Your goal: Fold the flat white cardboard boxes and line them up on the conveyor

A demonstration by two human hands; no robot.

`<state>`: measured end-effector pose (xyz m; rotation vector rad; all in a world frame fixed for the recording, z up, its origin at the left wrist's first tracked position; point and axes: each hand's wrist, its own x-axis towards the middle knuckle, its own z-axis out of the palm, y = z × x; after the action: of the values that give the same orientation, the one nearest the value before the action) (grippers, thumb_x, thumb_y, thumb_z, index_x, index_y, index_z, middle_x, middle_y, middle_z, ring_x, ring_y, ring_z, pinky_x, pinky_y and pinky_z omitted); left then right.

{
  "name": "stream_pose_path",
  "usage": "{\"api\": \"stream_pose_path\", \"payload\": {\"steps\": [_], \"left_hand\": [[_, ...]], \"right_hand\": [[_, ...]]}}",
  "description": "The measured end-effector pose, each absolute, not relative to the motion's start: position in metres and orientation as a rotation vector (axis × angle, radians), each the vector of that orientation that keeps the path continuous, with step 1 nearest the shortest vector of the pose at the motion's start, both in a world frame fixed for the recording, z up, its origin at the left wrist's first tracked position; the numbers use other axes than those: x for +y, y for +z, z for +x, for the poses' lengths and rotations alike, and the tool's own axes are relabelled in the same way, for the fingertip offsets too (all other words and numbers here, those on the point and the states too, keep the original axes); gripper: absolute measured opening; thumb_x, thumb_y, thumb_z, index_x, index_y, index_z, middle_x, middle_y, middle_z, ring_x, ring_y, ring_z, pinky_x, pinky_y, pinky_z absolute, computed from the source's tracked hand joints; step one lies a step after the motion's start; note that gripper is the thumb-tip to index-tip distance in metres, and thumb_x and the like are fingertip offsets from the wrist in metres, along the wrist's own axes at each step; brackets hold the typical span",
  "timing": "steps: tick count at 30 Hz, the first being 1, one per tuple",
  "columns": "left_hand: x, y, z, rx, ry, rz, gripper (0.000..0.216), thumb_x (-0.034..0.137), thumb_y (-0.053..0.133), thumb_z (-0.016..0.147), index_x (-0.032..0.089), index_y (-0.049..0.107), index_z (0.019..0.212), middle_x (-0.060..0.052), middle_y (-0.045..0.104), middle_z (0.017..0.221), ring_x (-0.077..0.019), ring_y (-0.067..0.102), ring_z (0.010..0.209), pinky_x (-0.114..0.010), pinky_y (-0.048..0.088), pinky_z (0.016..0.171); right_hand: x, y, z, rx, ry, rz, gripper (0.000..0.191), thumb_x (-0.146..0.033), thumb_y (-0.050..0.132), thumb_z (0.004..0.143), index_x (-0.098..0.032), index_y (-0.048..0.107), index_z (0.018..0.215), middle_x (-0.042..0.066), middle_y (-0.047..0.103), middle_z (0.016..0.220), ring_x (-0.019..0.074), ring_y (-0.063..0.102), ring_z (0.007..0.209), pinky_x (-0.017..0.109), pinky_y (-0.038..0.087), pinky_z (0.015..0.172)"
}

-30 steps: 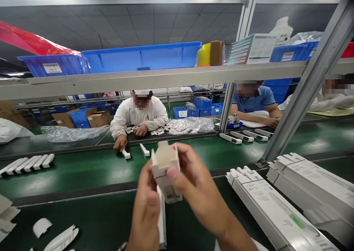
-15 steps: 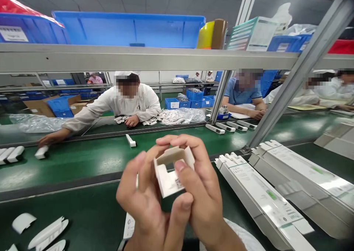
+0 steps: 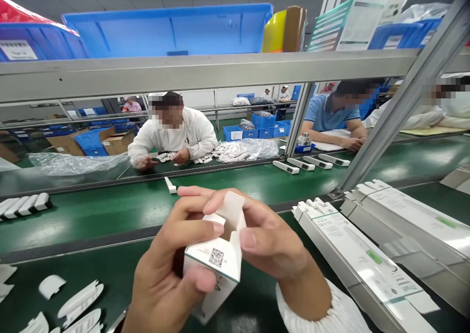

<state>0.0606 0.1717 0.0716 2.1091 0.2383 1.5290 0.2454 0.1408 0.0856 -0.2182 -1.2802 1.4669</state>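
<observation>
A small white carton (image 3: 211, 267) with a printed square code is held up in front of me, its flaps standing open at the upper end. My left hand (image 3: 169, 259) wraps round its left side, thumb below and a finger across the top edge. My right hand (image 3: 271, 245) grips the carton's right side by the open end, thumb against a flap. Whether anything is inside the carton I cannot see. Flattened white cartons (image 3: 356, 254) lie stacked to the right of my hands. White curved plastic parts (image 3: 81, 301) lie on the green surface at lower left.
Across the green belt (image 3: 110, 208) a person in white (image 3: 172, 132) handles small white parts. White devices lie on the belt at left (image 3: 25, 205) and right (image 3: 312, 162). A metal shelf beam (image 3: 205, 73) with blue bins (image 3: 165, 32) crosses above; a slanted post (image 3: 396, 98) stands at right.
The carton has turned so its coded face and printed side show more. My left hand has shifted round it. The person opposite has drawn an arm back from the belt.
</observation>
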Motion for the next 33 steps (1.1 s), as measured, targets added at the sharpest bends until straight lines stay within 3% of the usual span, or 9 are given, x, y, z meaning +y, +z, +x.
{"api": "stream_pose_path", "payload": {"steps": [4,11,15,18,21,25,27,30,33], "left_hand": [[0.182,0.066,0.059,0.214,1.570,2.453,0.035,0.046,0.075,0.104,0.028,0.069,0.133,-0.006,0.069,0.139,-0.0193,0.070,0.126,-0.031,0.058,0.110],[0.189,0.057,0.081,0.299,2.012,1.950,0.050,0.028,0.081,0.102,0.033,0.054,0.143,-0.006,0.071,0.141,-0.0202,0.072,0.131,-0.036,0.064,0.104],[0.187,0.058,0.090,0.395,2.071,1.821,0.026,0.030,0.075,0.107,0.028,0.061,0.129,-0.004,0.073,0.129,-0.0144,0.074,0.116,-0.026,0.062,0.095],[0.186,0.054,0.087,0.454,2.065,1.802,0.035,0.048,0.068,0.110,0.027,0.063,0.138,-0.008,0.070,0.134,-0.0207,0.071,0.126,-0.034,0.058,0.110],[0.187,0.051,0.079,0.662,1.855,2.164,0.059,0.059,0.069,0.106,0.026,0.058,0.154,-0.011,0.066,0.148,-0.0267,0.063,0.144,-0.036,0.052,0.121],[0.194,0.053,0.072,0.835,1.825,2.515,0.052,0.023,0.077,0.104,0.024,0.060,0.152,-0.008,0.074,0.143,-0.0207,0.070,0.136,-0.028,0.053,0.120],[0.199,0.056,0.068,0.789,1.839,2.496,0.050,0.016,0.075,0.103,0.025,0.062,0.151,-0.006,0.074,0.145,-0.0188,0.070,0.138,-0.026,0.050,0.124],[0.205,0.059,0.062,0.736,1.784,2.579,0.052,0.010,0.074,0.103,0.024,0.063,0.151,-0.006,0.073,0.150,-0.0188,0.067,0.144,-0.027,0.046,0.129],[0.208,0.059,0.059,0.722,1.755,2.678,0.048,0.007,0.072,0.103,0.023,0.066,0.148,-0.005,0.074,0.150,-0.0171,0.067,0.145,-0.024,0.043,0.131]], "right_hand": [[0.143,0.081,0.233,-1.095,1.515,-0.147,0.030,-0.009,0.069,0.088,-0.028,0.088,0.101,0.003,0.081,0.141,0.0276,0.073,0.134,0.036,0.058,0.105],[0.129,0.083,0.233,-1.507,0.870,-0.686,0.045,-0.039,0.070,0.112,-0.042,0.065,0.156,-0.003,0.073,0.153,0.0210,0.074,0.128,0.032,0.056,0.112],[0.130,0.085,0.241,-1.787,0.530,-0.752,0.057,-0.033,0.076,0.109,-0.037,0.060,0.163,-0.002,0.067,0.164,0.0213,0.070,0.141,0.028,0.054,0.118],[0.135,0.079,0.242,-1.664,0.380,-0.715,0.049,-0.028,0.083,0.103,-0.030,0.072,0.151,0.004,0.078,0.149,0.0232,0.077,0.131,0.030,0.058,0.115],[0.136,0.075,0.242,-1.357,0.466,-0.680,0.044,-0.028,0.090,0.097,-0.031,0.078,0.139,0.005,0.082,0.139,0.0227,0.082,0.118,0.028,0.066,0.102],[0.136,0.079,0.243,-1.246,0.770,-0.612,0.021,-0.042,0.078,0.106,-0.030,0.085,0.122,0.005,0.084,0.135,0.0237,0.081,0.120,0.030,0.066,0.100],[0.137,0.082,0.244,-1.172,0.888,-0.609,0.029,-0.038,0.082,0.104,-0.033,0.081,0.133,0.004,0.085,0.132,0.0232,0.080,0.125,0.029,0.066,0.098],[0.140,0.084,0.246,-1.119,1.070,-0.644,0.063,-0.033,0.089,0.098,-0.034,0.066,0.157,0.004,0.085,0.135,0.0235,0.076,0.132,0.031,0.064,0.102],[0.142,0.082,0.247,-1.136,1.046,-0.773,0.049,-0.035,0.088,0.097,-0.026,0.079,0.144,0.003,0.086,0.127,0.0212,0.079,0.113,0.029,0.063,0.096]]}}
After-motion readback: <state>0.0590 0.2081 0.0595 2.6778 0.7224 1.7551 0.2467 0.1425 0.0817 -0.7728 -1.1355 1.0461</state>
